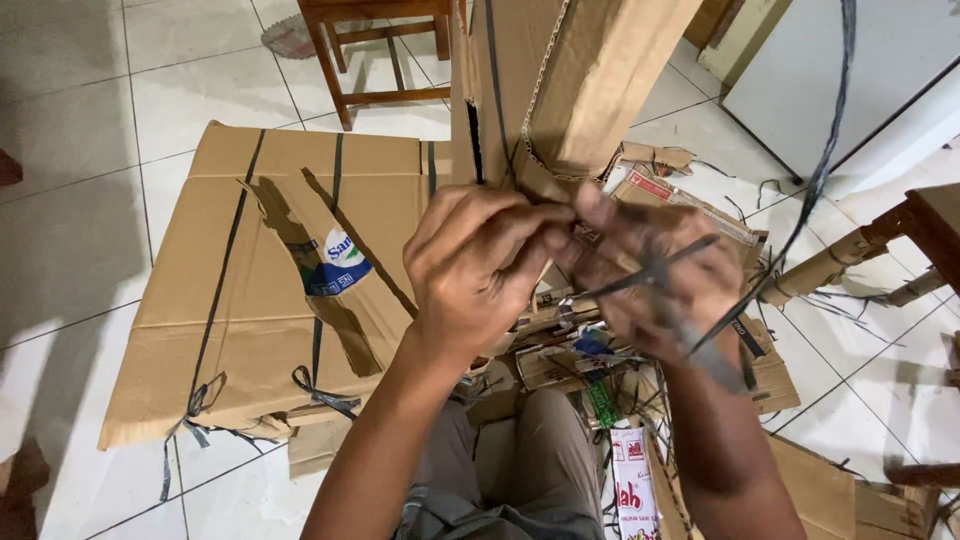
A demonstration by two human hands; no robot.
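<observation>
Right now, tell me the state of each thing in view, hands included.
Left hand: closed, pinching the black strap.
Right hand: blurred, wrapped in black strap.
Upright cardboard box: standing, edge torn.
Flat cardboard bundle: lying on the floor, strapped, top torn.
Wooden stool: standing.

Floor: pale glossy tiles with dark grout lines, lit evenly and showing soft shadows at left. A brown wooden chair frame stands at the top of the view. A white cabinet occupies the upper right corner. Dark wooden furniture edge sits at the right margin.
</observation>
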